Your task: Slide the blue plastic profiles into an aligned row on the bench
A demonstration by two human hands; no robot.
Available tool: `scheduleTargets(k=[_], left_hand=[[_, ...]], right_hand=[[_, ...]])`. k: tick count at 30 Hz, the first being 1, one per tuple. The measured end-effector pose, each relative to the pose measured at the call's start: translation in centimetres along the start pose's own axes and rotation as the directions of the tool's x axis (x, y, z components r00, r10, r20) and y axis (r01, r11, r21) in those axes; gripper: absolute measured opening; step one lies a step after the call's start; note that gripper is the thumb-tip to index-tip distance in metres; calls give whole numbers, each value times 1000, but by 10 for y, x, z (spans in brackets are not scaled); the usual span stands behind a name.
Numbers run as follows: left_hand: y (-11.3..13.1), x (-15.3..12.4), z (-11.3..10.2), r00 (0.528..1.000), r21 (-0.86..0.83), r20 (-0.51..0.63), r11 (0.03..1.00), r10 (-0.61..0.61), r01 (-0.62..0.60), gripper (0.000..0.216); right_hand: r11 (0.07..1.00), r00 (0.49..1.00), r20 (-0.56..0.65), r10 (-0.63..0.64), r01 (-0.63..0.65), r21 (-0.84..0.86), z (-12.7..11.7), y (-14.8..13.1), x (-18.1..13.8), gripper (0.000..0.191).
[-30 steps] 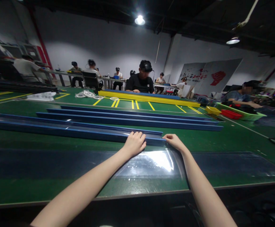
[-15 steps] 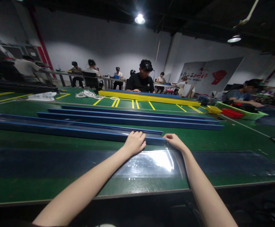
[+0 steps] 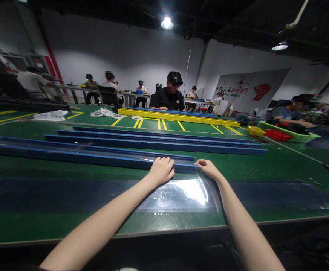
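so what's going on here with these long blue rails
A person's left hand lies over the near edge of a blue rail, close to its right end. The right hand is at that end; whether it grips anything is unclear. More blue rails lie beyond, and a clear plastic sheet lies nearer on the green table.

Workshop interior, recognisable by the broad green worktable (image 3: 283, 165) marked with yellow lines (image 3: 159, 124); the long blue channel profiles (image 3: 96, 157) and yellow profile (image 3: 178, 118) upon it; coloured plastic bins (image 3: 277, 135) at right; workers (image 3: 168, 98) seated at long tables (image 3: 75, 87) behind; and pendant lamps (image 3: 167, 24) below a dark ceiling (image 3: 110, 7).
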State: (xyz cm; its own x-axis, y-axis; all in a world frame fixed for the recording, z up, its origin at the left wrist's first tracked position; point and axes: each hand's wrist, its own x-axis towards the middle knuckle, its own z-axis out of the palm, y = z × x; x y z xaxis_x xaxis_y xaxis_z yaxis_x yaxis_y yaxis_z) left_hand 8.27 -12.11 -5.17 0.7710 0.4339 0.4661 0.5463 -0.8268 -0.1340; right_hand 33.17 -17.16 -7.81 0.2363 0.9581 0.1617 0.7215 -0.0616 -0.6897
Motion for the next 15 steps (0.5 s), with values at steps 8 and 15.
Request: scheduleTargets(k=[8, 15], left_hand=[[-1, 2, 1, 1000, -5, 15, 1000, 7, -7, 18], [-4, 2, 1, 1000, -12, 27, 1000, -11, 12, 22]], right_hand=[[1000, 1000, -17, -6, 6, -30, 1, 0, 0, 26], [997, 999, -35, -28, 26, -75, 2, -1, 1, 26]])
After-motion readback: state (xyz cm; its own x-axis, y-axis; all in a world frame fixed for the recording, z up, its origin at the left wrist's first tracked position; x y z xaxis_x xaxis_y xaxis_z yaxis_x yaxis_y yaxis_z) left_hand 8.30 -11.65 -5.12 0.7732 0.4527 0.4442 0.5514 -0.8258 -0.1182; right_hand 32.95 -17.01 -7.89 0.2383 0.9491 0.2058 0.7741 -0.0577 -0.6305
